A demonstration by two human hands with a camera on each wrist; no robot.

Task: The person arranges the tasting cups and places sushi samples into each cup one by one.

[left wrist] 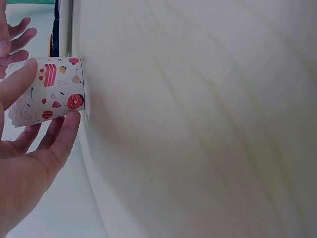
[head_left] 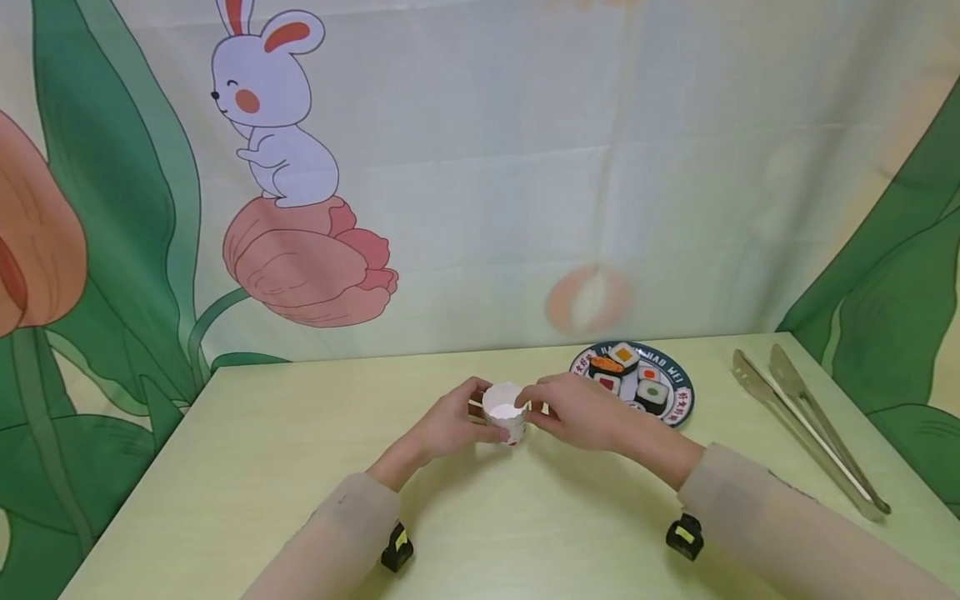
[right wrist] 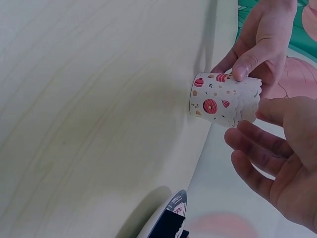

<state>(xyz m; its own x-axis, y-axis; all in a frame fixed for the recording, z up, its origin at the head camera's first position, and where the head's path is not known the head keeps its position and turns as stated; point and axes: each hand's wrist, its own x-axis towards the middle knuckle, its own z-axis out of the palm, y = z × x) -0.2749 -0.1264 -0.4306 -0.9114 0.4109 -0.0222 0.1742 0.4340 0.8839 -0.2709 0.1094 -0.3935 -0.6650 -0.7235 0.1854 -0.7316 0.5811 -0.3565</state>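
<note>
A small stack of nested white paper baking cups [head_left: 513, 428] stands upright on the table, mouth up. In the left wrist view the outer cup [left wrist: 58, 94] shows printed red cakes and doughnuts, with several scalloped rims layered at its top. My left hand [head_left: 450, 423] grips the stack from the left, thumb on the near side and fingers round the other side. From the right, my right hand [head_left: 577, 410] pinches the rim between thumb and fingers. The right wrist view shows those fingers [right wrist: 257, 141] curled at the scalloped edge of the cups [right wrist: 215, 101].
Behind my right hand sits a round plate [head_left: 684, 392] with several sushi pieces [head_left: 622, 354]. Metal tongs [head_left: 813, 433] lie spread at the table's right. A printed cloth [head_left: 465, 208] with a rabbit and flowers hangs along the back edge of the pale table [head_left: 300, 450].
</note>
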